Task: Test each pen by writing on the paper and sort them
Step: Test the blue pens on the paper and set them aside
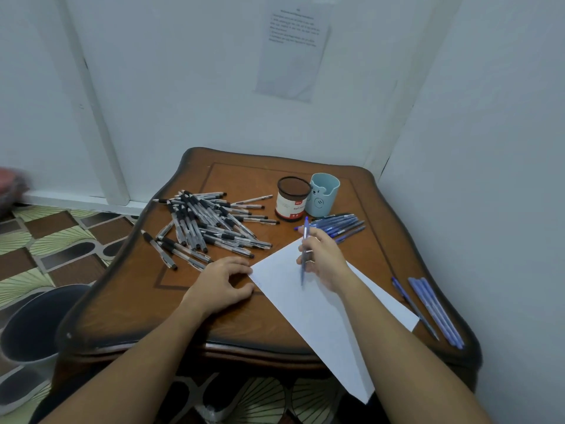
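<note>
A white sheet of paper [324, 313] lies at a slant on the wooden table [137, 301], its near corner hanging over the front edge. My right hand [324, 258] grips a blue pen [304, 240] with its tip on the paper. My left hand [223, 283] rests with curled fingers on the paper's left corner. A big heap of clear pens with black grips [208, 224] covers the table's left side. Several blue pens [339, 225] lie behind my right hand. Three more blue pens [434, 310] lie at the right edge.
Two holders stand at the back: a brown-rimmed cylinder with a red and white label [292, 198] and a pale blue cup with a bear face [324, 194]. A printed sheet [293, 47] hangs on the wall. A dark round bin [36, 322] sits on the patterned floor at left.
</note>
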`<state>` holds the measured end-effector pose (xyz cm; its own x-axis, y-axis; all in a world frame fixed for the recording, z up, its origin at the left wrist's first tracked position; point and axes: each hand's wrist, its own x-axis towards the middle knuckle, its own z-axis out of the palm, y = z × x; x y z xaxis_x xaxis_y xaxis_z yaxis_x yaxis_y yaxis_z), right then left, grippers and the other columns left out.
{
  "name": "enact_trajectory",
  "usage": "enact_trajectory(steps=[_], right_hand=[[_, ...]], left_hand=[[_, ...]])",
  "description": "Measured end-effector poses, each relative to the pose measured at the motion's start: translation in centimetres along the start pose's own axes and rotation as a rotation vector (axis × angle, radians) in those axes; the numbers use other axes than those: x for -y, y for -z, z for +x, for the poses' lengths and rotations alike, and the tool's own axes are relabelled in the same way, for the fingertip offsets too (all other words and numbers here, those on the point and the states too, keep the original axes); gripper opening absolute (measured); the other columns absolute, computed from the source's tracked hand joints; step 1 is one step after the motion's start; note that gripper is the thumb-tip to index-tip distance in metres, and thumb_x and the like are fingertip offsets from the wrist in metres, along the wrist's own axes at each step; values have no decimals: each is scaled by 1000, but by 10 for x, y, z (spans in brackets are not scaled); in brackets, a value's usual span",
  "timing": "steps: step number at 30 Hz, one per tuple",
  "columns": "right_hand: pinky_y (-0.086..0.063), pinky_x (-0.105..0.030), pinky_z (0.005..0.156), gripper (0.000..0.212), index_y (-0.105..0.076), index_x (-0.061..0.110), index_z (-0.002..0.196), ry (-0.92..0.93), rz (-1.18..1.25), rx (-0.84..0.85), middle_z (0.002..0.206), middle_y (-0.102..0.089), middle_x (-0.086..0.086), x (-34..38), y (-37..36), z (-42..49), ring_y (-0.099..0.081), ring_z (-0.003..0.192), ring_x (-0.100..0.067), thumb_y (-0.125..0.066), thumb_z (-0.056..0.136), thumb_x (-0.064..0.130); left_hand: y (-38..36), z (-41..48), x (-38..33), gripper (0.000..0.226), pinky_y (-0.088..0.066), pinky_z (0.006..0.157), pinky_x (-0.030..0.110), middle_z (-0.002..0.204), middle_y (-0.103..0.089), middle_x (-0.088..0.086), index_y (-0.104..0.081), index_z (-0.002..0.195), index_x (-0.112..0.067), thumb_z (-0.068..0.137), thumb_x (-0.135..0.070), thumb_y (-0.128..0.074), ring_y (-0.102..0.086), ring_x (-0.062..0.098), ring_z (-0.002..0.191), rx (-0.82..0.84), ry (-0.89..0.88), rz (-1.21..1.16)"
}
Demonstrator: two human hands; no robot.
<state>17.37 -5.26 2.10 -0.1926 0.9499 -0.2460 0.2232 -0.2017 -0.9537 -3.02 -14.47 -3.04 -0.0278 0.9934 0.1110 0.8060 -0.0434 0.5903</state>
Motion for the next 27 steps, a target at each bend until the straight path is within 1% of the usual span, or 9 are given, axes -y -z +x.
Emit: enact_trajectory(steps=[3,5,6,9,12,15,18,22,27], right_hand=[[-49,-26,58,21,-62,18,113,110,-282,-67,84,-58,-1,-7,41,-9,-57,69,-15,-51,97,8],[-51,-33,63,13,-67,18,97,207,-372,-155,73,-57,6,-13,73,-18,-54,65,-13,-57,96,10],[-51,-35,67,11,-68,17,98,222,-425,-220,75,-60,6,-16,89,-23,-55,69,-13,-59,95,12],[-44,-26,72,22,-64,13,117,138,-590,-384,98,-62,1,-26,133,-38,-58,88,-16,-63,94,17],[-40,-25,73,20,-64,7,114,58,-685,-446,100,-63,-5,-40,165,-53,-55,86,-18,-59,97,15],[-41,-24,75,19,-69,2,107,23,-774,-464,107,-68,-12,-55,181,-60,-59,90,-25,-58,95,12],[-41,-24,86,27,-68,1,117,9,-777,-446,120,-65,-8,-61,182,-63,-61,109,-27,-58,95,11],[-45,-26,81,28,-67,3,118,85,-876,-451,116,-66,-14,-59,175,-51,-61,99,-24,-59,95,14],[-42,-25,89,24,-69,7,117,245,-920,-340,117,-62,-12,-42,138,-12,-59,106,-25,-53,98,7]], left_hand=[[-1,0,0,37,-31,99,18,132,-56,-14,-67,119,-27,83,-37,-69,-40,-6,112,-24,-19,15],[-2,1,-1,36,-33,99,19,131,-57,-12,-68,117,-26,83,-36,-71,-41,-5,111,-35,-21,17],[-2,1,-1,36,-34,100,21,130,-58,-12,-68,117,-25,82,-35,-71,-43,-4,112,-35,-17,15],[-3,0,-1,35,-35,100,21,129,-59,-11,-70,114,-26,81,-35,-72,-47,1,115,-50,-15,24],[-4,0,-1,34,-34,100,22,129,-60,-10,-70,113,-25,81,-35,-73,-49,4,117,-52,-16,30],[-3,0,-3,34,-37,103,27,129,-60,-9,-70,113,-25,81,-35,-73,-50,7,120,-46,-11,36],[-3,-1,-3,34,-37,101,26,129,-60,-9,-70,113,-25,81,-35,-73,-50,6,118,-43,-12,35],[-2,-1,-3,34,-37,100,25,129,-60,-10,-70,114,-26,81,-35,-73,-48,2,114,-48,-15,35],[0,-1,-4,35,-37,99,24,128,-60,-10,-70,114,-27,80,-35,-73,-46,-1,113,-51,-19,23]])
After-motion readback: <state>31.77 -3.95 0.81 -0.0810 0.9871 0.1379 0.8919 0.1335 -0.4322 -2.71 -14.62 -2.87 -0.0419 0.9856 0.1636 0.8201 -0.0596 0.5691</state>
